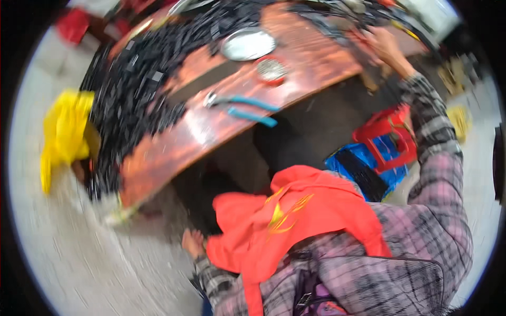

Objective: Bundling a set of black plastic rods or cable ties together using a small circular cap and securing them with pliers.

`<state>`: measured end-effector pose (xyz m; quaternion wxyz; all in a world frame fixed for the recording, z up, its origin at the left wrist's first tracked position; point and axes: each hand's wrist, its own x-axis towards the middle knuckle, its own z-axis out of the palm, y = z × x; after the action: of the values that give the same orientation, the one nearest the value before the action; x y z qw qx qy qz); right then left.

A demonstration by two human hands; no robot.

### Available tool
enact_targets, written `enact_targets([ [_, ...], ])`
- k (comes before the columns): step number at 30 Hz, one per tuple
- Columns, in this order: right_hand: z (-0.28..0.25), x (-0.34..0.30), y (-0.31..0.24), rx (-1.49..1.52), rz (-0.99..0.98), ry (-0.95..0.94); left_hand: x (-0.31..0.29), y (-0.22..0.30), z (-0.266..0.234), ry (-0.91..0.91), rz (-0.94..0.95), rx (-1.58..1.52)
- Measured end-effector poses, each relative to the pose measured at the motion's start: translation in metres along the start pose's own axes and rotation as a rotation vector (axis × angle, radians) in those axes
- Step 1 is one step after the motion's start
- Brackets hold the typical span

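Orange-red cloth point(274, 231) drapes low in the frame, soft and light. Left hand point(193, 243) hangs lower left, grip unclear. Right hand point(385, 45), upper right, presses on dark stiff strips point(337, 16) on the surface point(295, 73); whether it is closed I cannot tell. Take them flat.

Tabletop point(211, 131): reddish-brown wood look, glossy, throws light streaks. Round dish point(247, 43): bright metal, smooth, shiny. Small round tin point(272, 70): metallic top that sparkles, red rim. Pliers point(240, 108): bare grey metal head, blue grips that look like smooth plastic or rubber. Heap of small black pieces point(126, 100): dark, some glinting; material unclear through blur. Red cloth point(284, 226): soft, matt, creased, with yellow print. Sleeve point(443, 174): checked woven fabric, matt. Red stool point(387, 134): moulded plastic, slight sheen. Yellow bag point(66, 131): thin, crumpled, plastic look. Floor point(79, 263): pale, speckled, matt.
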<state>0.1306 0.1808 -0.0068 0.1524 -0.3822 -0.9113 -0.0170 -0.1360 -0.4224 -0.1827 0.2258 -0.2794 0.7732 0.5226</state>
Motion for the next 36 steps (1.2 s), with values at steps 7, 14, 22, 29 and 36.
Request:
enact_targets([
  [7,-0.075,0.029,0.188,0.269,0.216,0.162,-0.153,0.096,0.136,-0.216,0.25,0.092],
  [14,-0.104,-0.027,0.279,0.196,0.467,-0.042,-0.23,0.138,0.277,-0.531,0.441,0.201],
  [22,-0.101,-0.021,0.28,0.128,0.549,0.015,-0.25,0.142,0.286,-0.631,0.476,0.167],
  [29,-0.152,-0.006,0.249,0.332,0.591,-0.009,-0.262,0.151,0.27,-0.732,0.509,0.108],
  [36,-0.176,0.003,0.263,0.173,0.327,0.349,-0.282,0.155,0.265,-0.802,0.596,0.084],
])
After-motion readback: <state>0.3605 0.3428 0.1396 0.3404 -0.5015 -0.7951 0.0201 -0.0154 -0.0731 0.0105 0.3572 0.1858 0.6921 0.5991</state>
